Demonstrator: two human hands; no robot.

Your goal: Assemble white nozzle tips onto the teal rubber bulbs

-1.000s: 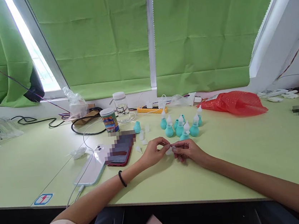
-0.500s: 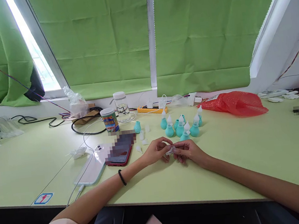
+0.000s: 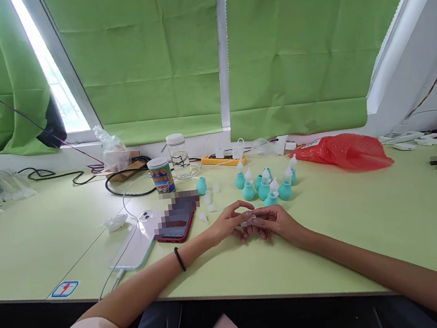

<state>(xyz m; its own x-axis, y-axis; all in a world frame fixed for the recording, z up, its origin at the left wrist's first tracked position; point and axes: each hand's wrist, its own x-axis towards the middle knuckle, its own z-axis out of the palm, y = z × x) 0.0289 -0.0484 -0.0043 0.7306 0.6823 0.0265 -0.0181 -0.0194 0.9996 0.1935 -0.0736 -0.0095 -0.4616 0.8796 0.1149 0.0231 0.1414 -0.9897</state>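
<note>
A small clear plastic piece point(image 3: 248, 222) is pinched between my two hands just above the table; fingers cover much of it. My left hand point(image 3: 229, 222) grips its left side with thumb and fingers. On the other side, the closed fingers of my right hand point(image 3: 278, 220) hold it too. Behind the hands stand several teal nasal aspirator bulbs point(image 3: 248, 192), most with clear pointed tips. One tipless teal bulb point(image 3: 201, 186) is apart on the left. Several loose translucent parts lie near it, including a small tube point(image 3: 208, 197) and a pointed tip point(image 3: 203, 218).
Left of my hands lie a phone in a red case point(image 3: 177, 232) and a white phone point(image 3: 131, 250) with a charging cable. Behind them stand a printed can point(image 3: 161, 177) and a water bottle point(image 3: 179, 160). A red plastic bag point(image 3: 343, 153) rests at back right.
Both hands stay in nearly the same place. The fingers have shifted slightly around the clear piece, which appears turned. The whole view has moved a little.
</note>
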